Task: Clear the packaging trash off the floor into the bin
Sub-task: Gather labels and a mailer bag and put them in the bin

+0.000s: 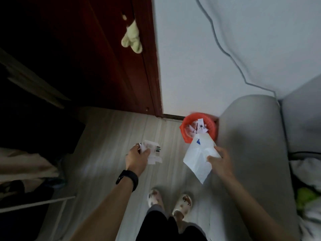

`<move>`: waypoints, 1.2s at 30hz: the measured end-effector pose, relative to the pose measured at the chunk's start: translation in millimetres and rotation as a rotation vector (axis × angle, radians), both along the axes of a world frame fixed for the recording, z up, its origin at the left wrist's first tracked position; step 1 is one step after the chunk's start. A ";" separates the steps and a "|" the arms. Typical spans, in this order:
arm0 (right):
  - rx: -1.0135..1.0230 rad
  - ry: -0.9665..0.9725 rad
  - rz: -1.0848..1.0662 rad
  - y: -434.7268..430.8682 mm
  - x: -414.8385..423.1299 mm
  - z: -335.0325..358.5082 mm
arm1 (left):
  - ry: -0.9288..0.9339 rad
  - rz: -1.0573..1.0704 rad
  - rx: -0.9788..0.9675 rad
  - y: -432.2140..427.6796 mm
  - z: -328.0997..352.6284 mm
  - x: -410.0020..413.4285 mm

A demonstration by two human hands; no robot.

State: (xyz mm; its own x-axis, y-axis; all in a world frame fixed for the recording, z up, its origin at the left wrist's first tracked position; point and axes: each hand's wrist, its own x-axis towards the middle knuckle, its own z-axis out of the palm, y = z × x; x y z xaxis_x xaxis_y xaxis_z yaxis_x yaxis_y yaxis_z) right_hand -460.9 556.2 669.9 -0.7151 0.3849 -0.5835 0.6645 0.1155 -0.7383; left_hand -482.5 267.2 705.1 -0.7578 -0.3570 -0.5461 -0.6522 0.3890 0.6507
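The right hand (218,160) is clamping a flat white plastic mailer bag with a blue triangle mark (196,153), thumb on top and fingers curled beneath. The bag's far corner is reaching just over the near rim of the round orange plastic bin (184,131), which is sitting ahead of this hand. Holding it by the near end is probably meant to let it slide in tip first.

The left hand (137,157), wearing a black wristband (127,180), is gripping a bunch of small white printed paper wrappers (152,148) beyond its fingers. It is waiting to the left of the bin, likely for its turn. The bin is already holding similar scraps, so the job seems well along.

Below both hands, pale wood-grain flooring (107,136) is stretching out. A grey cushioned sofa arm (251,136) is crowding the right hand's outer side. Far ahead, a dark red wooden door (104,66) is meeting a white wall (191,66).
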 end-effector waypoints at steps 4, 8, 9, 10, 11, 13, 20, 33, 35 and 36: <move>0.053 -0.034 -0.002 29.6 -48.1 -34.8 | -0.053 -0.116 -0.046 37.7 -41.9 -67.6; 0.154 -0.091 0.013 57.2 -93.1 -95.6 | -0.086 -0.230 -0.041 82.7 -97.7 -137.8; 0.186 -0.105 0.031 61.1 -105.0 -111.3 | -0.083 -0.269 -0.047 92.9 -112.4 -151.7; 0.211 -0.115 0.045 66.6 -118.6 -131.6 | -0.087 -0.308 -0.057 104.5 -132.9 -167.7; 0.225 -0.121 0.055 69.0 -129.1 -148.4 | -0.095 -0.333 -0.055 112.9 -148.8 -180.3; 0.249 -0.135 0.078 76.1 -147.3 -189.8 | -0.100 -0.386 -0.037 132.9 -190.3 -204.0; 0.278 -0.121 0.168 91.2 -192.1 -304.7 | -0.105 -0.493 -0.047 184.5 -349.9 -251.7; 0.655 -0.014 0.651 128.5 -277.3 -513.0 | -0.017 -1.162 -0.340 250.3 -571.6 -275.3; 0.793 -0.099 0.807 129.3 -280.6 -521.3 | -0.076 -1.232 -0.386 250.0 -584.0 -274.6; 0.850 -0.133 0.867 128.6 -283.2 -523.5 | -0.077 -1.264 -0.415 250.9 -588.8 -275.5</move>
